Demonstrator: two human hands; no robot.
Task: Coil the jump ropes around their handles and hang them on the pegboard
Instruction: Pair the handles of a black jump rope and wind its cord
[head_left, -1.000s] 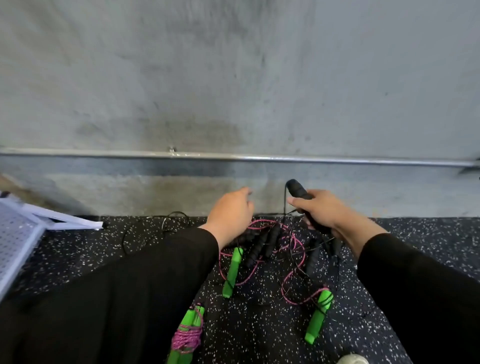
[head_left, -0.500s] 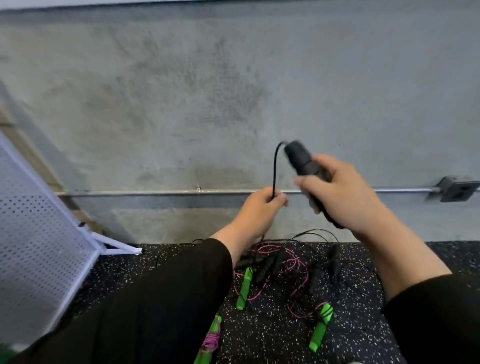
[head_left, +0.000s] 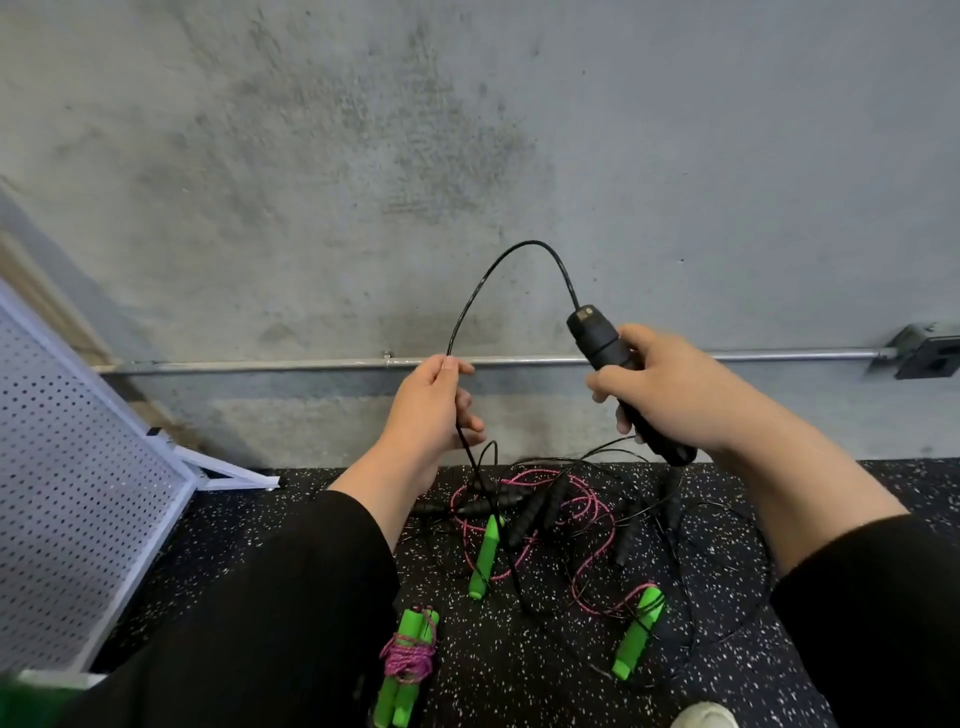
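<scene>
Concrete wall (head_left: 311, 156), right hand (head_left: 670, 395) raised gripping black handle (head_left: 602, 338)

Long black sleeves pushed up both forearms, bare left hand (head_left: 426, 410), bare right hand (head_left: 670, 395)

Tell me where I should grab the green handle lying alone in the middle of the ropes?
Grab the green handle round its lower end, coming straight down from above. It lies flat on the floor, and that end is bare, while pink rope and black rope cross near its top.
</scene>
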